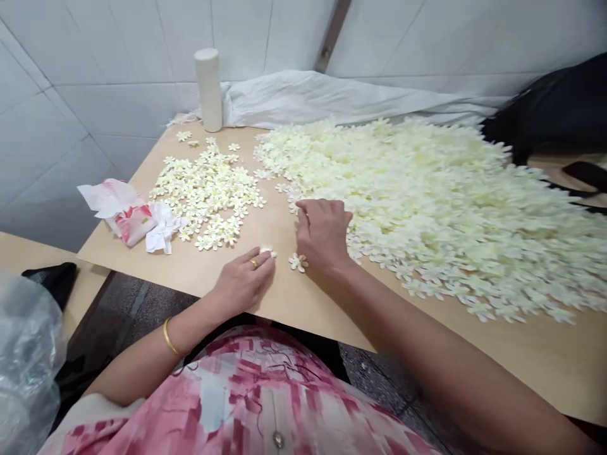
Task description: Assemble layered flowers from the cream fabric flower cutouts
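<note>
My left hand (244, 278) rests low over the table near its front edge, fingers together. At its fingertips is a small white flower (269, 251), partly covered by them. My right hand (325, 232) is bent downward at the left edge of a large heap of white-yellow flowers (427, 202). Its fingers are curled, and their tips and whatever they hold are hidden. Just below that hand, a single five-petalled flower (298, 262) lies loose on the wood. A smaller group of flowers (213, 189) is spread to the left, beyond my left hand.
A pale wooden table (327, 309) stands against a tiled wall. At the back are a white cylinder (208, 91) and a white cloth (294, 98). A pink-and-white packet (130, 218) and crumpled paper (164, 229) lie left. A clear plastic bag (28, 354) is at lower left.
</note>
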Demonstrator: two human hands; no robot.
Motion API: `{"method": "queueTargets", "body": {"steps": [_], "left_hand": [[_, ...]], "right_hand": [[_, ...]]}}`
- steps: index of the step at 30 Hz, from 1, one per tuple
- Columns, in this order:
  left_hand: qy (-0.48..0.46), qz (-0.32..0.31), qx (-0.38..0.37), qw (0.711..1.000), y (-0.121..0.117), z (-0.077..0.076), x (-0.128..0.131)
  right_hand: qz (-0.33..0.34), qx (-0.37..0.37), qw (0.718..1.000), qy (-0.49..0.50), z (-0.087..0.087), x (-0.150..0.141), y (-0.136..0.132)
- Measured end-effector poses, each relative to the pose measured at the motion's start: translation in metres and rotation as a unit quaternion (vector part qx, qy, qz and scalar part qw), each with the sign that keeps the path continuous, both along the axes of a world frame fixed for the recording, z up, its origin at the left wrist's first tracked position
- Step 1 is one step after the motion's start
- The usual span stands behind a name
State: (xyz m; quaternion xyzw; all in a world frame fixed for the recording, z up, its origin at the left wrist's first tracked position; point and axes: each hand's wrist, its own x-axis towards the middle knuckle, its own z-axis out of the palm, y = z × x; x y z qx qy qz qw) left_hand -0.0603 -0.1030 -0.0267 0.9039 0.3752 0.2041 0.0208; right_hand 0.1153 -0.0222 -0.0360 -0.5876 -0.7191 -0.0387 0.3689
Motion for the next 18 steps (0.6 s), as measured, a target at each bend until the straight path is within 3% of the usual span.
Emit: {"method": "queueTargets", "body": {"steps": [5, 11, 15, 18], "left_hand": [[-0.006, 0.008, 0.005, 1.000, 0.011, 0.002, 0.011], [-0.079, -0.019, 0.039, 0.996, 0.010, 0.003, -0.014], [-0.056, 0.082, 0.118, 0.988, 0.009, 0.012, -0.042], [0.001, 0.156, 0.137, 0.978, 0.014, 0.016, -0.056]], "right_hand": [[0.050, -0.037, 0.998, 0.023, 0.013, 0.014, -0.022], [0.100, -0.105, 0.989, 0.006, 0.010, 0.036, -0.052], [0.110, -0.075, 0.991, 0.003, -0.002, 0.041, -0.066], [0.113, -0.030, 0.993, 0.005, -0.010, 0.043, -0.069]]}}
